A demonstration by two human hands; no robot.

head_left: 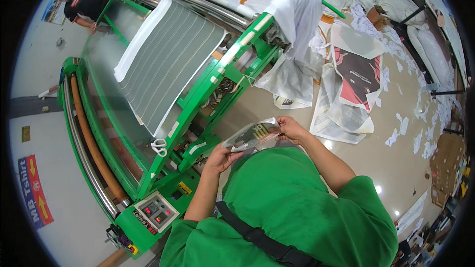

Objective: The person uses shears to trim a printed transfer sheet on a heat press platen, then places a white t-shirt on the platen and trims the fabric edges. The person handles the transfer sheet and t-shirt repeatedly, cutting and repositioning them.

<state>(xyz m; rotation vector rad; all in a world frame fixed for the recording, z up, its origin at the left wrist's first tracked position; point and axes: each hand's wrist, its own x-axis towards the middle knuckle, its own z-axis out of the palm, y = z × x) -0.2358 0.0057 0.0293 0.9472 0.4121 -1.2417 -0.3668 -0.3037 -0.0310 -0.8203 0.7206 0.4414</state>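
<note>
In front of my green shirt I hold a small printed sheet (243, 140), grey with a pale edge and a yellowish printed patch, between both hands. My left hand (222, 158) is closed on its near left end. At the far right end, my right hand (291, 130) pinches it between thumb and fingers. Left of my hands stands a large green roller machine (163, 160). A long grey sheet with pale stripes and a white border (168, 64) lies across its bed. White-handled scissors (159, 147) rest at the machine's near edge, close to that sheet's lower corner.
A co-worker (89, 2) stands at the machine's far left, hands on its frame. White cloth (303, 12) hangs over the green frame. Printed sheets (357, 76) and paper scraps (396, 131) lie on the floor to the right. A control panel (157, 211) sits at lower left.
</note>
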